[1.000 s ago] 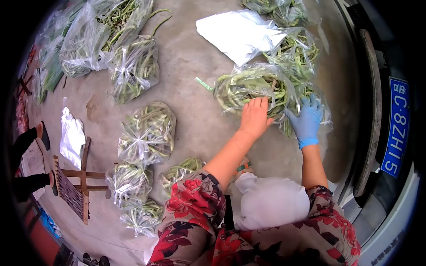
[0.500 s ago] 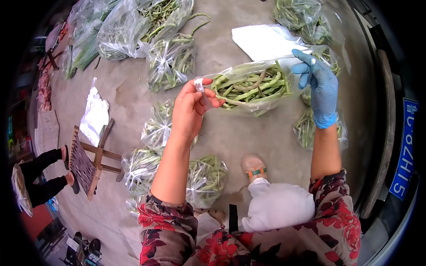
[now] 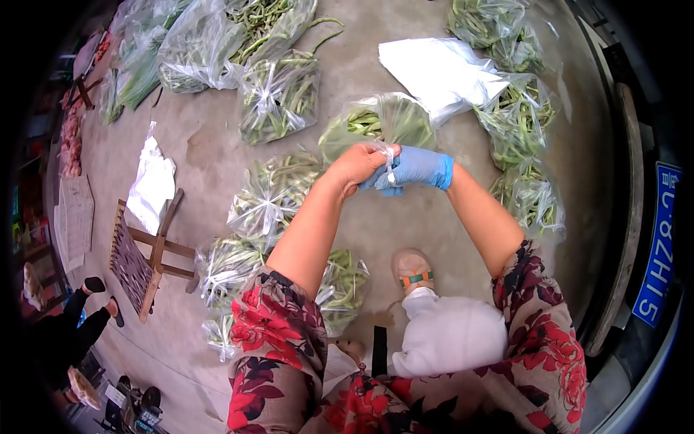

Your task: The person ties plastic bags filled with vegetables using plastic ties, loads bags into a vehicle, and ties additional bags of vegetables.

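Observation:
In front of me my bare left hand [image 3: 358, 166] and my blue-gloved right hand [image 3: 412, 168] meet, both closed on the gathered top of a clear plastic bag. The bag of green beans [image 3: 364, 124] lies just beyond my fingers, its plastic pulled up toward me. Bits of white film show around my left fingers. Beside the bag, to the right, is a stack of white plastic bags [image 3: 441, 76]. A tied bag of beans [image 3: 278, 98] sits to the left, and another tied bag [image 3: 271, 195] lies nearer my left forearm.
More bean bags [image 3: 517, 119] line the right side, near a vehicle bumper with a blue plate [image 3: 656, 242]. At left stand a woven folding stool [image 3: 137, 260] and a white plastic sheet [image 3: 152, 184]. A person in black trousers [image 3: 69, 318] is at far left. My shoe [image 3: 412, 269] is below.
My hands, previously apart at either end of the open bag, have come together at its gathered top. The bag has turned and its opening now faces me. The person at left has shifted.

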